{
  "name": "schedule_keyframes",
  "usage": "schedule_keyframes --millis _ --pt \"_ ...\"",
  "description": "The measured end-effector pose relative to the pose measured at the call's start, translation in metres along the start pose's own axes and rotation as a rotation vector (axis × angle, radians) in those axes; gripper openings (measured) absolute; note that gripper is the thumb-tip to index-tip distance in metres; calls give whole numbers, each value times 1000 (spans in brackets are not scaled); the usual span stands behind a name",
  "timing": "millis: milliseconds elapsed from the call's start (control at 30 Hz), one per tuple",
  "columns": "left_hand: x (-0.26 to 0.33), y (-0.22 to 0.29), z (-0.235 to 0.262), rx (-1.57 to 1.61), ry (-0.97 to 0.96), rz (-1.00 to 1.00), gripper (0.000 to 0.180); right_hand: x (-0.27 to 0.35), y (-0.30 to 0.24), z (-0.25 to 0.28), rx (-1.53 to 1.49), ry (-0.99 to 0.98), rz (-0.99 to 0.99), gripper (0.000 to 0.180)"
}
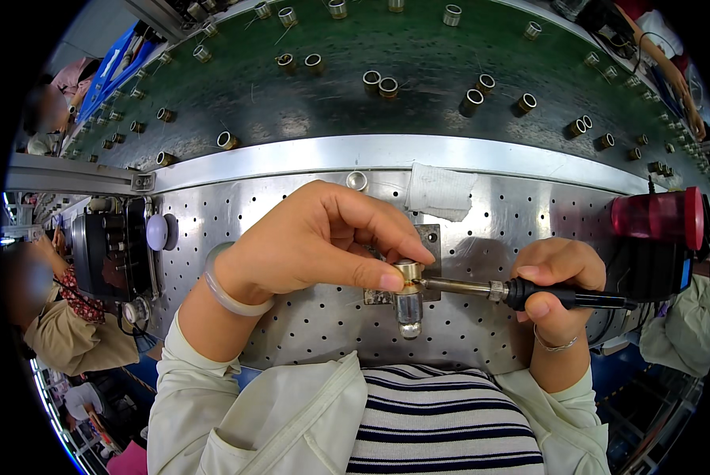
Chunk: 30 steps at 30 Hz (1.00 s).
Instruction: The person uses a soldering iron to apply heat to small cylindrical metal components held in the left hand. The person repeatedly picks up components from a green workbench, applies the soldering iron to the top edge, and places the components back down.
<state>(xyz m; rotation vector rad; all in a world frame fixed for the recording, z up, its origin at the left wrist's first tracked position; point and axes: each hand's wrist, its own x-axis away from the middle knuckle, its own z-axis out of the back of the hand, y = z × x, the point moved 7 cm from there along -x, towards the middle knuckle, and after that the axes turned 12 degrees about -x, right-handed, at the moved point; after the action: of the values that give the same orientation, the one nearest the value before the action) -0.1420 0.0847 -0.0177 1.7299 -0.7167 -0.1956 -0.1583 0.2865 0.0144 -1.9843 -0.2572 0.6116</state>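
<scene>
Sitting at the centre of the frame, a small brass-coloured metal cylinder with a silver rim is clamped between the thumb and forefinger of the left hand. Just below it in the frame, a shiny round-ended metal post is seen. A black-handled soldering iron with a steel shaft is gripped by the closed fingers of the right hand, its tip brought to the cylinder's side. Work on this piece is judged to be under way; whether any joint is finished cannot be told. Its release and the iron's withdrawal are apparently left.
</scene>
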Motion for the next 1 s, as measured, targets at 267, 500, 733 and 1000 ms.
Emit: schedule_keyframes --millis 267,500,733,1000 --pt "-2 -7 2 -14 -62 -41 35 1 -2 6 -77 41 33 25" --pt "-1 2 10 -61 5 -33 37 7 1 12 -59 151 -9 25" --pt "-2 -3 3 -64 -130 -119 27 3 4 2 -100 129 -61 20" --pt "0 -6 4 -54 -77 -10 27 4 9 -1 -78 157 -75 22"
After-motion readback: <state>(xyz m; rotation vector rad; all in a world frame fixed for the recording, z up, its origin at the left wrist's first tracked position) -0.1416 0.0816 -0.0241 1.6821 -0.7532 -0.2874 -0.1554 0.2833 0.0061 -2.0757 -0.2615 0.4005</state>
